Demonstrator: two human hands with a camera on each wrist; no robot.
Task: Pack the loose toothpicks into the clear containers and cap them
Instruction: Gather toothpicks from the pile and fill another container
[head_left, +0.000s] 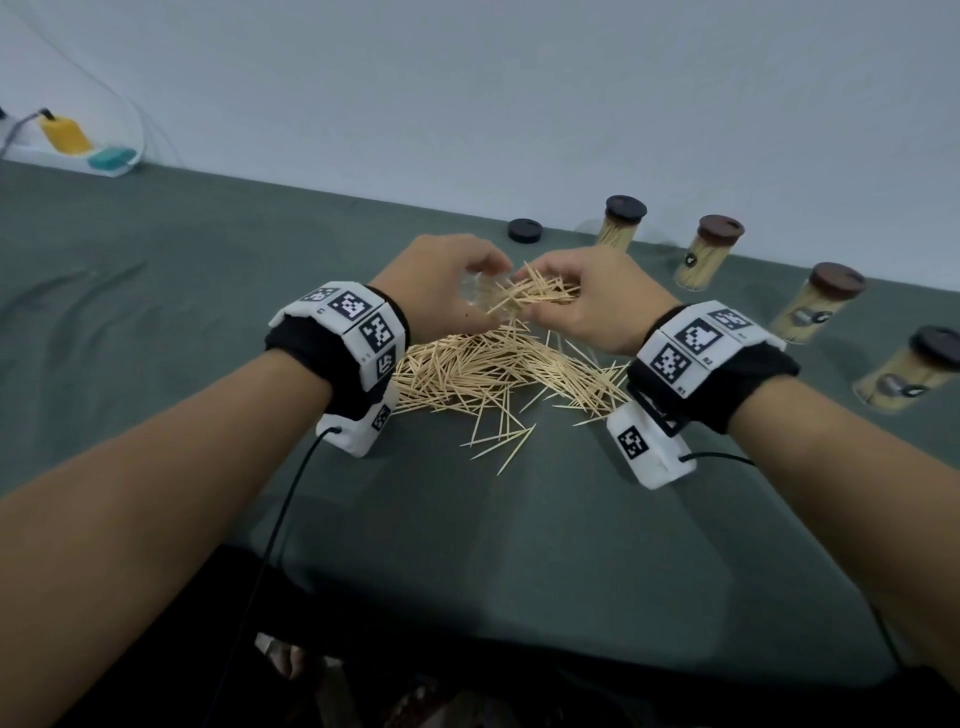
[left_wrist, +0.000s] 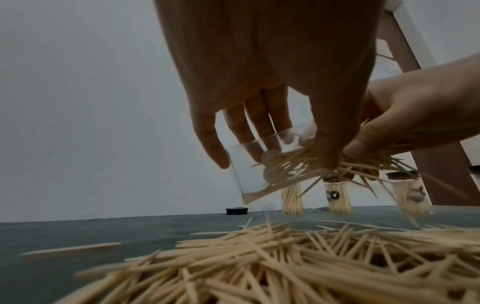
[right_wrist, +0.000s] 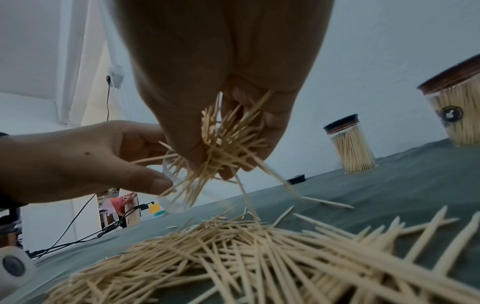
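Note:
A heap of loose toothpicks (head_left: 498, 369) lies on the green cloth below both hands. My left hand (head_left: 441, 286) grips a clear container (left_wrist: 259, 170), tilted on its side with its mouth toward the right hand. My right hand (head_left: 587, 296) pinches a bunch of toothpicks (right_wrist: 228, 144) whose ends reach into that mouth (right_wrist: 171, 176); some stick out in all directions. A few toothpicks (left_wrist: 288, 164) lie inside the container. One loose black cap (head_left: 525, 230) sits on the cloth behind the hands.
Several capped containers full of toothpicks (head_left: 618, 223) (head_left: 706, 252) (head_left: 815, 301) (head_left: 909, 369) stand in a row along the right. A white wall rises behind the table. A yellow object (head_left: 65, 134) and a teal one (head_left: 110, 158) lie far left. Cables (head_left: 270, 545) hang from both wrist units.

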